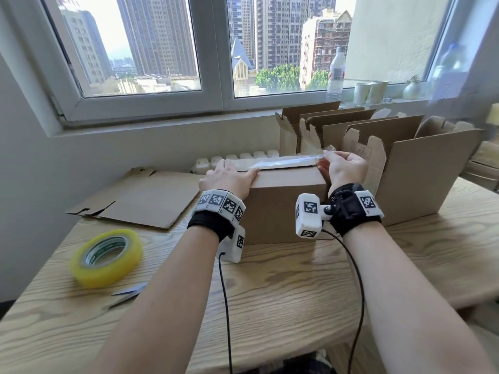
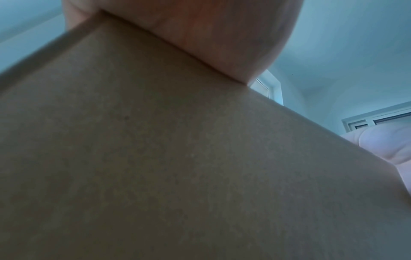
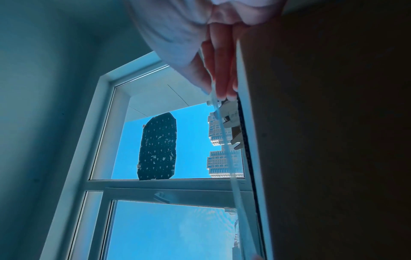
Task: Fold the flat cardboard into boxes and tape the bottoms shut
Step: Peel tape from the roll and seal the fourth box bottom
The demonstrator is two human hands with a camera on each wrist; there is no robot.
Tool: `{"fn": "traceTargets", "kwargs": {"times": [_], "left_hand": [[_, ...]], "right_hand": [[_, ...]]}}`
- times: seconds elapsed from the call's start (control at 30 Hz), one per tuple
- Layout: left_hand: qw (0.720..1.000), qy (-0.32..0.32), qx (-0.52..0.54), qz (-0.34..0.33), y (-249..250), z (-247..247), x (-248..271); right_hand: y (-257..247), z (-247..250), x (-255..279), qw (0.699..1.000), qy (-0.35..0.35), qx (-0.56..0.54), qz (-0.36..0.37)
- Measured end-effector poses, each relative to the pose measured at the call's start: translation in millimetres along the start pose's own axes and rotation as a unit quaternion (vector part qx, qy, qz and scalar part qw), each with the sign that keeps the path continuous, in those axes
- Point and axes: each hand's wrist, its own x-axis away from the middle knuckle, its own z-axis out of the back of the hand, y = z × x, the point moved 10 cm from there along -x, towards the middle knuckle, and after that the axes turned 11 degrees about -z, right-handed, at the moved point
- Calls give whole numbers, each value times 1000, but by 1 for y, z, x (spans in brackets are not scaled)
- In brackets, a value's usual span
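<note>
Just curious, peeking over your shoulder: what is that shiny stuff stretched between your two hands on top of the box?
A strip of clear tape, running along the box seam from the left hand to the right hand; head view.

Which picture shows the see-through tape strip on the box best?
The head view. There the tape strip runs along the seam on top of the box, between the left hand pressing one end and the right hand pinching the other. The right wrist view shows it edge-on, a thin line. The left wrist view shows only cardboard.
</note>
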Motion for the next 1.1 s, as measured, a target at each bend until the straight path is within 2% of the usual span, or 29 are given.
{"fn": "traceTargets", "kwargs": {"times": [0.5,0.77,1.1], "left_hand": [[999,-43,8,-26,0,-6,3],[996,-65,-61,-30,2,-7,1],[992,-78,-87,-49,7,-6,3]], "right_hand": [[-1,8,8,993,56,41,97],[2,9,8,994,59,30,88],[1,6,15,981,110,72,144]]}}
